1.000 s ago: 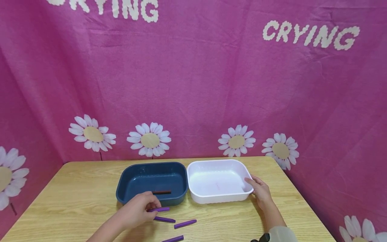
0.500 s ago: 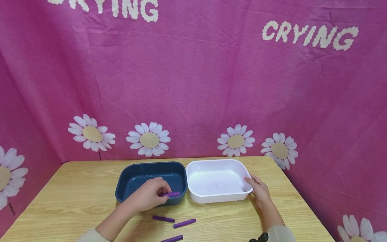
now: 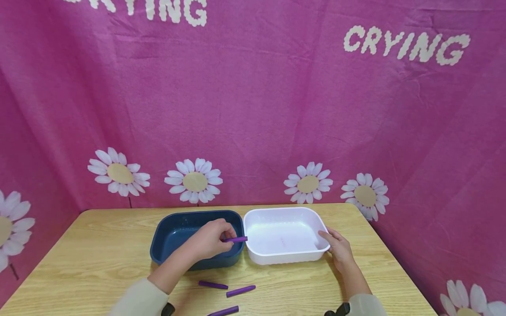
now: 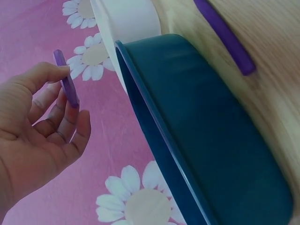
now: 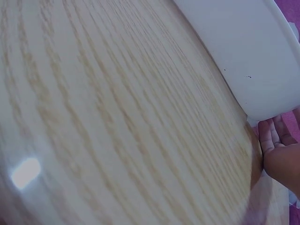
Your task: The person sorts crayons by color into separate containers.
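Note:
My left hand (image 3: 213, 240) pinches a purple crayon (image 3: 239, 239) between thumb and fingertips. It is above the right part of the dark blue tray (image 3: 217, 263), with the crayon's tip over the border with the white tray (image 3: 276, 260). In the left wrist view, the thumb presses the crayon (image 4: 69, 86) against the index finger, while the other fingers curl loosely. My right hand (image 3: 341, 251) grips the white tray's right wall, thumb over the rim. In the right wrist view, the fingers (image 5: 277, 133) partly show beside that tray. The left arm hides part of the blue tray's inside.
Three purple crayons lie on the wooden table (image 3: 99, 254) in front of the trays: one (image 3: 213, 285) by the blue tray, another (image 3: 241, 291) to its right, a third (image 3: 224, 311) nearer. Behind the table hangs a pink cloth (image 3: 253, 109) with printed daisies.
My left hand has lifted a purple crayon from the table and carried it up and right, over the blue tray towards the white one. The right hand has stayed on the white tray.

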Action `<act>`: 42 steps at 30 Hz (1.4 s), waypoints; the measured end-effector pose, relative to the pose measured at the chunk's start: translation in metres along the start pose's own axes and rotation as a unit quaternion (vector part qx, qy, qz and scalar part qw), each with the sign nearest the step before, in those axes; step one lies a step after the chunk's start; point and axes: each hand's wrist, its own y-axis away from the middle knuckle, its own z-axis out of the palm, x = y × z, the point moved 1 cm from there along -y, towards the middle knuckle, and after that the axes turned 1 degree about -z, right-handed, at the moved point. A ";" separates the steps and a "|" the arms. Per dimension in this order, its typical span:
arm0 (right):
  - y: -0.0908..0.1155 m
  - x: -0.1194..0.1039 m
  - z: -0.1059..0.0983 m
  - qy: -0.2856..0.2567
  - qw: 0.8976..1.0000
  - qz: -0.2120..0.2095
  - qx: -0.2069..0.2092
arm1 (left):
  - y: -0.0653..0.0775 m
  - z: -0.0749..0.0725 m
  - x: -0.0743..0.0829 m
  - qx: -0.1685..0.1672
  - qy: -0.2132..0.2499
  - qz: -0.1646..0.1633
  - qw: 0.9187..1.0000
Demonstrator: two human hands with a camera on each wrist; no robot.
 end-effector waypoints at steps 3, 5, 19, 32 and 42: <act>0.000 0.000 0.000 0.001 1.000 0.001 0.001 | -0.008 0.003 0.003 0.000 -0.008 -0.002 1.000; 0.001 -0.001 0.000 0.000 1.000 0.000 0.002 | -0.014 0.005 0.005 -0.001 -0.010 -0.002 1.000; 0.002 0.000 0.002 -0.014 1.000 0.001 0.002 | -0.046 0.022 0.011 -0.010 -0.009 -0.026 1.000; 0.000 0.002 0.000 -0.022 1.000 -0.003 0.002 | -0.072 0.045 0.014 -0.015 -0.029 -0.020 0.999; 0.001 0.002 0.001 -0.030 0.999 -0.009 0.006 | -0.085 0.058 0.013 -0.016 -0.017 -0.042 0.999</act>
